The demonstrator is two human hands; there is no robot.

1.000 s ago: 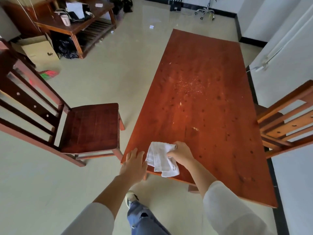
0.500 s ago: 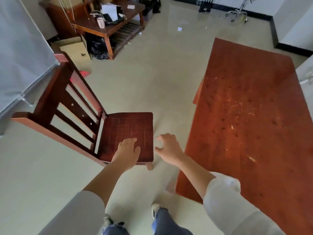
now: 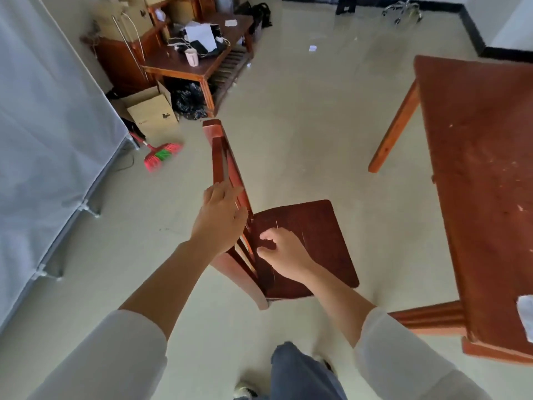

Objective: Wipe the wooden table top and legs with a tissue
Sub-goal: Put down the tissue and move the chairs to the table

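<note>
The red-brown wooden table (image 3: 476, 140) fills the right side, its top speckled with crumbs and spots; one leg (image 3: 395, 128) shows at its far left corner. The white tissue (image 3: 526, 321) lies on the table's near end at the frame's right edge, apart from both hands. A dark wooden chair (image 3: 311, 232) stands on the floor left of the table. My left hand (image 3: 219, 220) grips the chair's slatted back. My right hand (image 3: 281, 252) is curled at the rear edge of the seat, where it meets the back.
A grey fabric panel on a metal frame (image 3: 43, 140) runs along the left. Behind it are a cardboard box (image 3: 153, 114), a pink broom (image 3: 161, 155) and a cluttered low wooden table with a cup (image 3: 191, 57). An office chair base (image 3: 403, 8) stands at the far wall.
My right hand let go of the tissue, which stayed on the table. I turned left, and both hands went from the table edge to the chair, which now stands edge-on.
</note>
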